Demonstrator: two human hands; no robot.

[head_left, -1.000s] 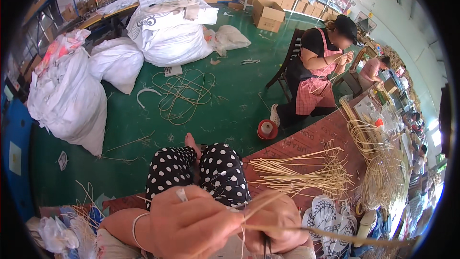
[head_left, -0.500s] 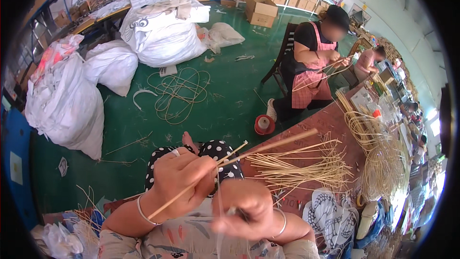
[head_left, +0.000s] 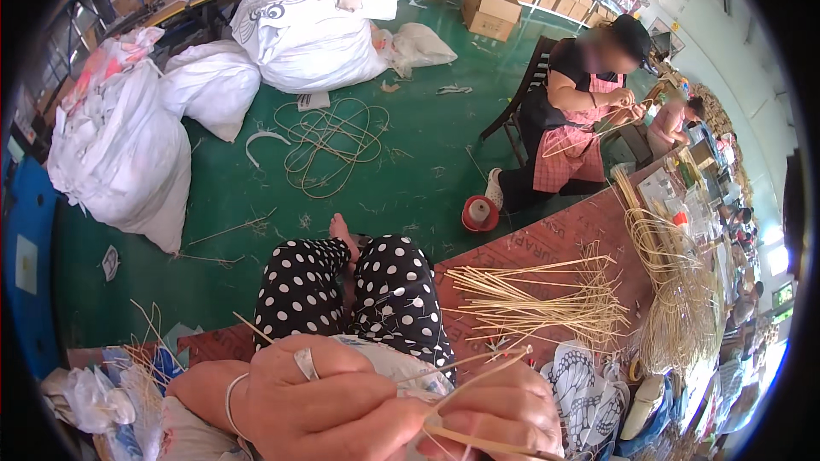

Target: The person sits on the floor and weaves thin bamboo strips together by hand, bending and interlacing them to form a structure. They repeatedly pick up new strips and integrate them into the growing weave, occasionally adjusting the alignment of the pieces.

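Low in front of my lap, my left hand (head_left: 333,401), with a ring and a bracelet, is closed round thin cane sticks (head_left: 465,364). A stick end (head_left: 250,326) pokes out behind it. Past its fingertips the canes meet at a pointed tip, and a thicker cane (head_left: 500,446) runs toward the lower right. My right hand (head_left: 508,405) is beside and partly behind these canes, its fingers curled. A thin pale strip crosses near its fingers; what they grip is mostly hidden.
Cut cane sticks (head_left: 538,294) lie on a reddish-brown board (head_left: 512,248) to the right, beside a large cane bundle (head_left: 675,316). Ahead, a co-worker (head_left: 589,111) sits handling cane. White sacks (head_left: 124,158) and a loose cane coil (head_left: 333,149) are on the green floor.
Both hands have come lower and nearer to me, uncovering my dotted trousers. The right hand has moved to the right and up beside the canes, whose thicker piece now points toward the lower right.
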